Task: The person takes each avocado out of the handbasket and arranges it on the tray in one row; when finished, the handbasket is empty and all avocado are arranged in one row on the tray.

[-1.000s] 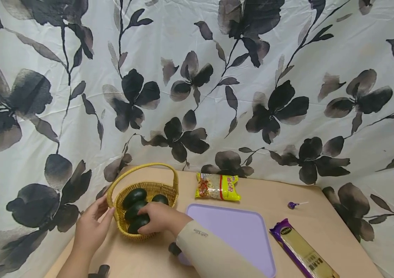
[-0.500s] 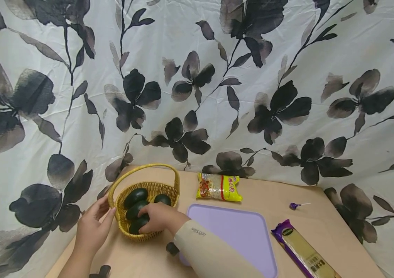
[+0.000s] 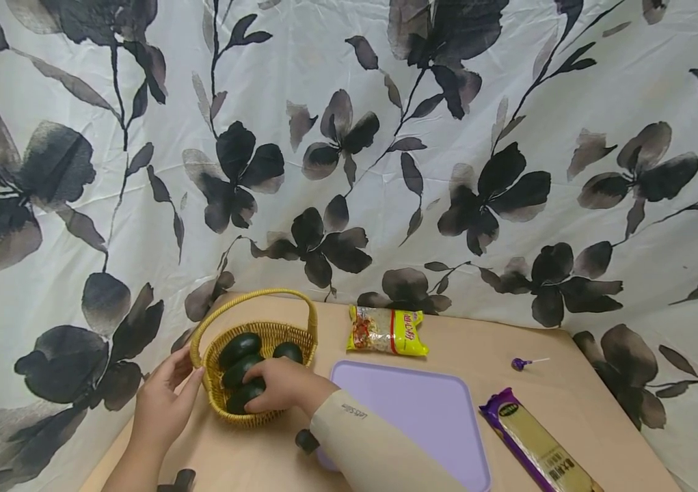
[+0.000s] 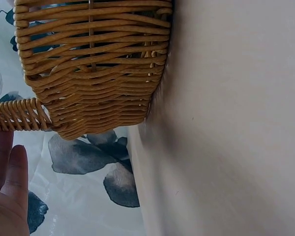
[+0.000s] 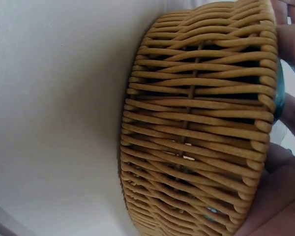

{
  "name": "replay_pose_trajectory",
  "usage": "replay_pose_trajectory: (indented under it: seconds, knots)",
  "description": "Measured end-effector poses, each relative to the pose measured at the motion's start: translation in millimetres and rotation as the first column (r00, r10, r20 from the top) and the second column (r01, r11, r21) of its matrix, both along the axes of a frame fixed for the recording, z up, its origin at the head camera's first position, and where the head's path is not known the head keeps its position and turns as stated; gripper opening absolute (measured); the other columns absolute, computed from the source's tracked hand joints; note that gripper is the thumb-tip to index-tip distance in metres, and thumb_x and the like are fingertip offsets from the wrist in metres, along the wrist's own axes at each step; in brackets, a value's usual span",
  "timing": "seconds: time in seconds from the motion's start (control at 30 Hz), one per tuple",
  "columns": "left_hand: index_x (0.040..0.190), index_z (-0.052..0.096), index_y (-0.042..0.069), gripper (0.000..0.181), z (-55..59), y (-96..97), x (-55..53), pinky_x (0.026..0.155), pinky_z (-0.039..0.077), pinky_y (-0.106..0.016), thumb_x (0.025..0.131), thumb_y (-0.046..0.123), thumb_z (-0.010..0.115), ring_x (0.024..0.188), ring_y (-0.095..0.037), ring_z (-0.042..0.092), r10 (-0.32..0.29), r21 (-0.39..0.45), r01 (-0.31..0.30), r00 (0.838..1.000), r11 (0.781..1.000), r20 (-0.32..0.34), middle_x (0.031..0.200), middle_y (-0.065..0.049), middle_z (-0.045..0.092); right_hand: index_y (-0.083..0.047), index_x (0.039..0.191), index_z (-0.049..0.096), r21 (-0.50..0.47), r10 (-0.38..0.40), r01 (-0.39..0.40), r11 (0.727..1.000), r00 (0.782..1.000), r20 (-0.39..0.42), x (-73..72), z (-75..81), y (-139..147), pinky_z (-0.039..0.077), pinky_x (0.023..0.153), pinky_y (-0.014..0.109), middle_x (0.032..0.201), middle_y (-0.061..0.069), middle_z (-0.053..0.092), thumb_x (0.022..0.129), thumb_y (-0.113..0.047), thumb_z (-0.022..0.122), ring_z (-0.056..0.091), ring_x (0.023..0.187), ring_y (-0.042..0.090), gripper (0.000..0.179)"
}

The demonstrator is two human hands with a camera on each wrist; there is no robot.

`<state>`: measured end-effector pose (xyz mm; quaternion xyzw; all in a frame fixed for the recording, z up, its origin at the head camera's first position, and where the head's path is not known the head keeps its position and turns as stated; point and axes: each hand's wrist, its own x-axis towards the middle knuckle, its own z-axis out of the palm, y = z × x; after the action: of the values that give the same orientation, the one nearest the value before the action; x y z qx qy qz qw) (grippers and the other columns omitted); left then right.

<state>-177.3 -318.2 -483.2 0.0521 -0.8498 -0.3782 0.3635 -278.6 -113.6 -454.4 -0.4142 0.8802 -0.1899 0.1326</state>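
A yellow wicker basket (image 3: 290,335) with an arched handle (image 3: 250,295) stands on the table's left side. Several glossy dark green avocados (image 3: 240,350) lie inside. My right hand (image 3: 281,384) reaches over the near rim and grips the nearest avocado (image 3: 242,398), thumb on its near side and fingers across its top. In the right wrist view the basket wall (image 5: 196,108) hides most of that avocado. My left hand (image 3: 164,403) holds the left foot of the handle between thumb and fingers. In the left wrist view two digits (image 4: 12,172) show beside the handle (image 4: 19,115).
A lilac tray (image 3: 410,403) lies right of the basket, partly under my right forearm. Behind it is a yellow food packet (image 3: 387,331). Farther right are a purple lollipop (image 3: 519,364) and a long purple-and-gold packet (image 3: 536,441). A floral cloth (image 3: 349,171) hangs behind the table.
Hardly anything differs. My right forearm shifts very slightly, and the head view sways a little. Both hands keep their places at the basket.
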Motion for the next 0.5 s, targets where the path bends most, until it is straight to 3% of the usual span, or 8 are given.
replay_pose_trajectory:
  seconds: [0.2,0.5]
  knots:
    - [0.139,0.058,0.002,0.054,-2.8,-0.6,-0.6,0.094,0.041,0.005,0.088,-0.002,0.078,0.108,0.027,0.044,0.014,-0.003,-0.014,1.000,1.000,-0.004,0.121,-0.014,0.071,-0.035,0.122,0.071,-0.107,0.035,-0.029,0.994,0.998,0.049,-2.6,-0.4,7.1,0.052,0.087,0.014,0.116,-0.017,0.069,0.084,-0.044,0.083,0.059,0.104,-0.002,0.041]
    - [0.139,0.058,0.002,0.052,-3.5,-1.5,-2.3,0.094,0.041,0.005,0.090,0.002,0.077,0.108,0.026,0.045,0.007,0.004,-0.007,1.000,1.000,-0.009,0.122,-0.015,0.071,-0.035,0.121,0.070,-0.224,0.030,-0.009,0.974,0.995,0.092,-1.4,2.6,16.0,0.052,0.084,0.014,0.113,-0.018,0.068,0.082,-0.042,0.084,0.058,0.101,-0.002,0.041]
